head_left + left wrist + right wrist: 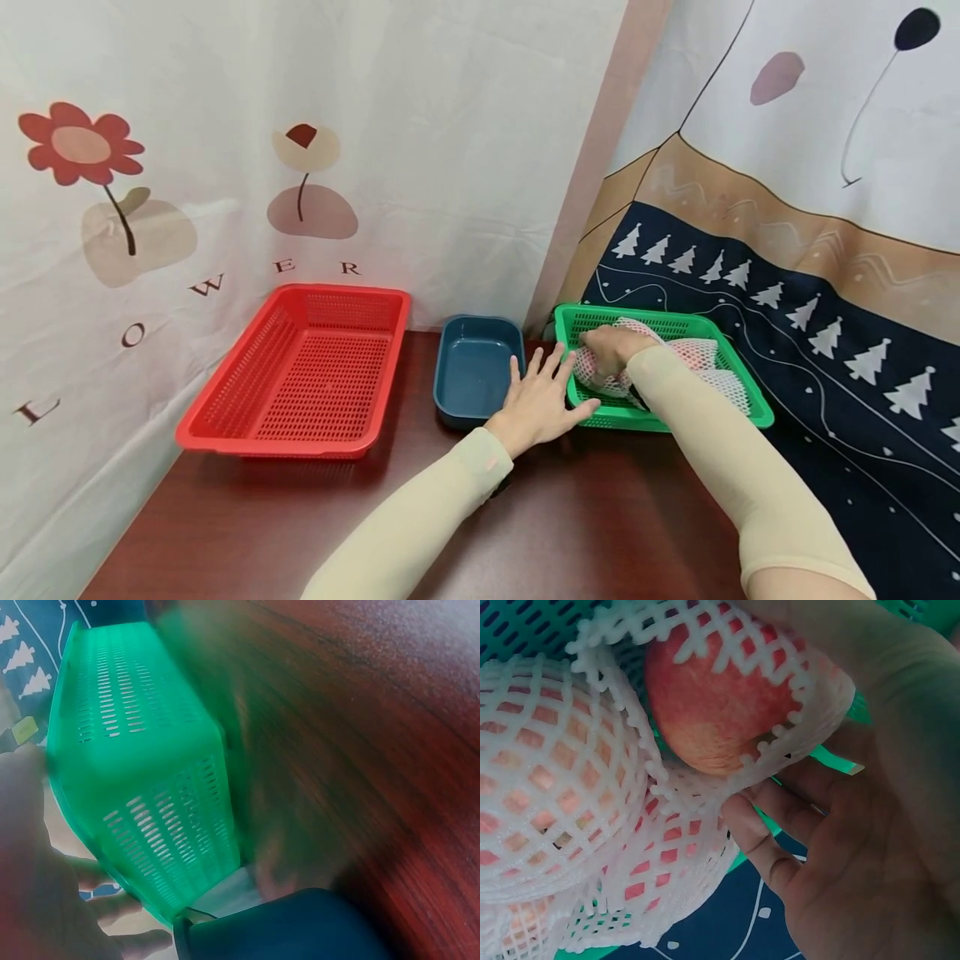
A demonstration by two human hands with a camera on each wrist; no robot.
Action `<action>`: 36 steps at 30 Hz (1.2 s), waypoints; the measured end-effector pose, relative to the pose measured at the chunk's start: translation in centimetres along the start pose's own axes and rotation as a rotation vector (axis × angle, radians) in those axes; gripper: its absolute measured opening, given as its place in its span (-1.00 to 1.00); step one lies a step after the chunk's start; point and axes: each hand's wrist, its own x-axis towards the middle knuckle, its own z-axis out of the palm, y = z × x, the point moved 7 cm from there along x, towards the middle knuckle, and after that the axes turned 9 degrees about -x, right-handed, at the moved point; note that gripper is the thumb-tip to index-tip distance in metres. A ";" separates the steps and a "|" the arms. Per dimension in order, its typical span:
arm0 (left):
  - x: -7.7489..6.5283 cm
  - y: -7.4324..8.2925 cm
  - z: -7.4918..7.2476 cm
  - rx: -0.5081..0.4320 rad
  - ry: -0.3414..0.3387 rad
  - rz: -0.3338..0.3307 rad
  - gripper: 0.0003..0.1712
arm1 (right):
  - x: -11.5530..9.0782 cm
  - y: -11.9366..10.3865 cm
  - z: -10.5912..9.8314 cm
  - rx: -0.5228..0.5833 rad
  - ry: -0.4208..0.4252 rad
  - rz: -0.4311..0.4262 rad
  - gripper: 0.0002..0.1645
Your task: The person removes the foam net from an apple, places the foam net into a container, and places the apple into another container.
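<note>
A green slotted basket stands at the right and holds several apples in white foam nets. My right hand reaches into its left end. There it grips an apple, thumb over the top and fingers beneath; red skin shows through the open mouth of its net. Another netted apple lies beside it in the right wrist view. My left hand is spread flat with straight fingers, its fingertips right at the basket's near left corner. In the left wrist view, those fingers overlap the basket's rim.
A dark blue plastic tub stands just left of the green basket, by my left hand. Farther left is a larger red slotted basket. All stand on a dark reddish-brown table, with a printed curtain behind.
</note>
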 end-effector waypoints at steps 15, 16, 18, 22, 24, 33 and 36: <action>-0.3 -0.1 0.5 -0.002 -0.001 -0.010 0.13 | -1.5 -0.3 -1.1 0.086 0.106 -0.057 -0.15; -0.3 -0.1 0.5 -0.003 -0.001 -0.009 0.13 | -1.5 -0.2 -1.1 0.083 0.116 -0.062 -0.15; -0.3 -0.1 0.5 -0.007 0.003 -0.007 0.12 | -1.7 -0.1 -1.2 0.080 0.129 -0.058 -0.12; -0.3 -0.2 0.4 -0.003 0.010 -0.007 0.13 | -2.2 0.2 -1.4 0.085 0.160 -0.031 -0.05; -0.3 -0.2 0.4 0.002 0.012 -0.008 0.13 | -2.6 0.2 -1.6 0.092 0.179 -0.015 -0.02; -0.1 -0.2 0.4 0.007 0.009 -0.010 0.14 | -4.0 1.1 -1.7 0.178 0.248 0.037 0.06; -0.1 -0.2 0.6 0.001 0.009 -0.011 0.15 | -3.8 2.1 -1.4 0.172 0.311 0.040 0.10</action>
